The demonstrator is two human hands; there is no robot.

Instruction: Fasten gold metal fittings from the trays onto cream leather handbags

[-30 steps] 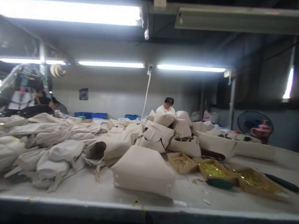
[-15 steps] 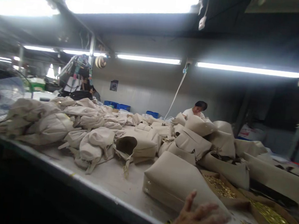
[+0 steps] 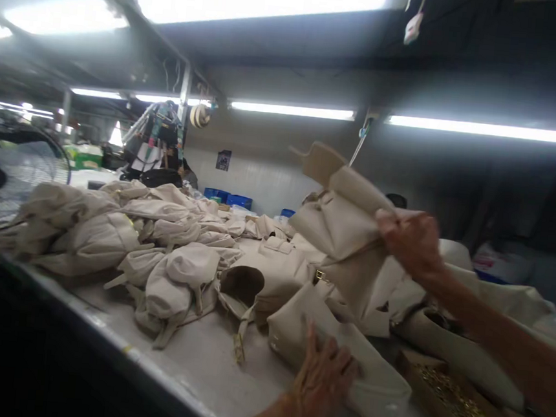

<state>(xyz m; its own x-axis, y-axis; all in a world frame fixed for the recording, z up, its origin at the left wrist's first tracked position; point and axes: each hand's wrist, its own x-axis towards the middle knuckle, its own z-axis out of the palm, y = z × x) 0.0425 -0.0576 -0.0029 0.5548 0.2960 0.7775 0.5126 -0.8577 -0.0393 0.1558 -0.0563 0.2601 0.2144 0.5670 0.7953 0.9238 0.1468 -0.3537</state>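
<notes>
My right hand (image 3: 408,242) is raised and grips a beige structured handbag (image 3: 348,234), which hangs tilted in the air with a flap sticking up. My left hand (image 3: 321,384) has its fingers spread against another boxy beige handbag (image 3: 371,372) lying on the white table (image 3: 196,363). Beyond my hands lies a heap of beige bags (image 3: 272,279), several stuffed and wrapped in soft cloth covers (image 3: 90,237). A cardboard tray of small gold metal pieces (image 3: 456,399) sits at the lower right, partly cut off by the frame.
The table's near edge (image 3: 114,350) runs diagonally at the lower left. A standing fan (image 3: 18,173) is at the left. Blue crates (image 3: 227,199) line the back wall. The raised bag mostly hides a co-worker's head (image 3: 395,199). Another person (image 3: 188,175) sits behind the heap.
My right hand has come into view and lifted a beige bag from the heap. My left hand has moved further onto the boxy bag. The view has shifted slightly left.
</notes>
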